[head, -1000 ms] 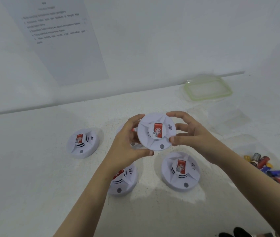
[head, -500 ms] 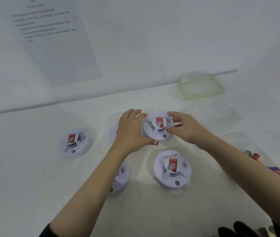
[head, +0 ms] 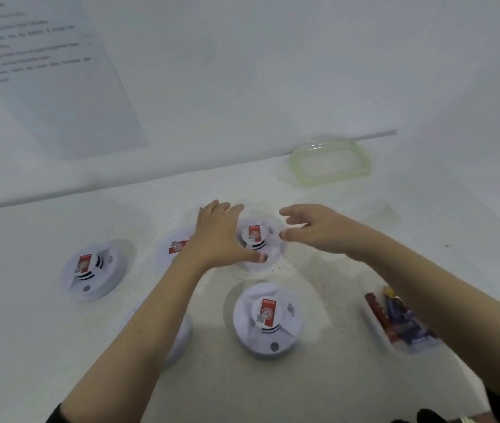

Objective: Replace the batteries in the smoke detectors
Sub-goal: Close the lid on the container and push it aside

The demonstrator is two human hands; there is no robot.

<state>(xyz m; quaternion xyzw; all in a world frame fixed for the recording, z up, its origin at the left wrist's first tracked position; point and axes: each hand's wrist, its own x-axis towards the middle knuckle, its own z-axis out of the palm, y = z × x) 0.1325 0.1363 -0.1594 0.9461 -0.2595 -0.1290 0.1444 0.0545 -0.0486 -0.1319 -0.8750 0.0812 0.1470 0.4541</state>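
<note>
Head view takes in a white table (head: 303, 386) against a white wall, with a printed sheet (head: 59, 87) stuck up at far left, its text too blurred to read. A green-rimmed lid (head: 331, 161) lies far right. Five detectors (head: 267, 319) sit face up from left to middle, one half hidden under the left forearm. The far detector (head: 257, 239) rests on the table between the hands. The left hand (head: 218, 239) lies spread over its left side, fingers straight, thumb touching its near rim. The right hand (head: 315, 227) hangs just right of it, fingers loosely curled, holding nothing. A clear tub (head: 407, 349) at near right holds the batteries (head: 378, 312), close beside the right forearm.

From where I stand, the main danger is a mix-up. All five look alike and nothing marks which are done, so one could be skipped or opened twice. I cannot tell fresh batteries from spent ones in that tub, so a dead one may go back in. The left forearm could drag the hidden unit as it pulls away. The right forearm could nudge the tub and scatter the cells.
</note>
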